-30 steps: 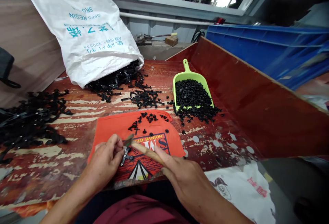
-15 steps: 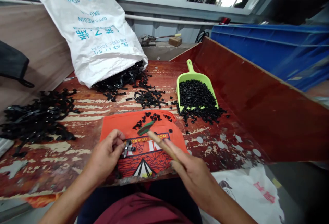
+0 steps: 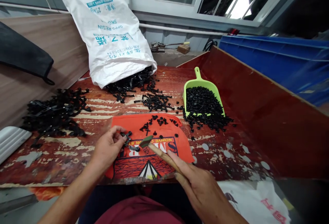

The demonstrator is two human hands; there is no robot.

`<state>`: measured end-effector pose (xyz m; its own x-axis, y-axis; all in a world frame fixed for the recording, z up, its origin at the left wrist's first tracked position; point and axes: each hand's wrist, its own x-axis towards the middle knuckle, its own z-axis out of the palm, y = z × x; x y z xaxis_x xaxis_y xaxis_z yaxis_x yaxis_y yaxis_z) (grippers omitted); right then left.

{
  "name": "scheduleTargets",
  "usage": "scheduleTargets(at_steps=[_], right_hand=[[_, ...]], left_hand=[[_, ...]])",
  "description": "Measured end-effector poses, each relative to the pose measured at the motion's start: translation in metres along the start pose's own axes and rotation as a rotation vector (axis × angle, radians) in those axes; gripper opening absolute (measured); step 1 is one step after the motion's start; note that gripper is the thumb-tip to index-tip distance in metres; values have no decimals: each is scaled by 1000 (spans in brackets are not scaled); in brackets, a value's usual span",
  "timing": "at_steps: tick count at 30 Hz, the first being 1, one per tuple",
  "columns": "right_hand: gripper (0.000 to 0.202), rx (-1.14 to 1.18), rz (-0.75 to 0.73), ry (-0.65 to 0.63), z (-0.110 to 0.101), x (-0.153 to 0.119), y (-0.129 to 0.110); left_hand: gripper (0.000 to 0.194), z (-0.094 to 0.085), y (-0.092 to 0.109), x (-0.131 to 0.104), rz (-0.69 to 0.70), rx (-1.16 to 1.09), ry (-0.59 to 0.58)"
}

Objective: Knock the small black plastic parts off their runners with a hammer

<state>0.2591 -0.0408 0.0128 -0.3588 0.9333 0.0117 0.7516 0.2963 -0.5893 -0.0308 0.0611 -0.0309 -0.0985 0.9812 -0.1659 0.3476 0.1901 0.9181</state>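
Note:
My left hand (image 3: 108, 147) pinches a small black plastic piece (image 3: 126, 136) over the left part of an orange printed cloth (image 3: 180, 147). Another small black piece (image 3: 134, 148) lies on the cloth just below those fingertips. In my right hand (image 3: 196, 179) is a small hammer (image 3: 164, 157), its wooden handle wrapped by my fingers. The hammer's dull green head hovers above or rests on the cloth's printed letters; I cannot tell which. Several loose black bits (image 3: 160, 121) are scattered along the cloth's far edge.
A lime-green dustpan (image 3: 197, 74) heaped with black bits stands at right, spilling at its mouth. A white resin sack (image 3: 120, 49) spills black parts at the back. A black pile (image 3: 55, 112) sits left. A red-brown board (image 3: 257, 104) borders the right, beside a blue crate (image 3: 277, 56).
The camera view has shifted, moving the scene right and down. The hammer head has come lower and left over the cloth. My left fingers have moved slightly away from the cloth's near edge.

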Motion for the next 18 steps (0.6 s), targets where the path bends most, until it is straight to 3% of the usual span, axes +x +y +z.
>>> scheduleTargets(at_steps=[5, 11, 18], right_hand=[[62, -120, 4, -55, 7, 12, -4], [59, -82, -97, 18, 2, 16, -17], [59, -138, -194, 23, 43, 40, -30]], left_hand=[[31, 0, -2, 2, -3, -68, -28], [35, -3, 5, 3, -100, -223, -75], [39, -24, 19, 1, -250, -446, -143]])
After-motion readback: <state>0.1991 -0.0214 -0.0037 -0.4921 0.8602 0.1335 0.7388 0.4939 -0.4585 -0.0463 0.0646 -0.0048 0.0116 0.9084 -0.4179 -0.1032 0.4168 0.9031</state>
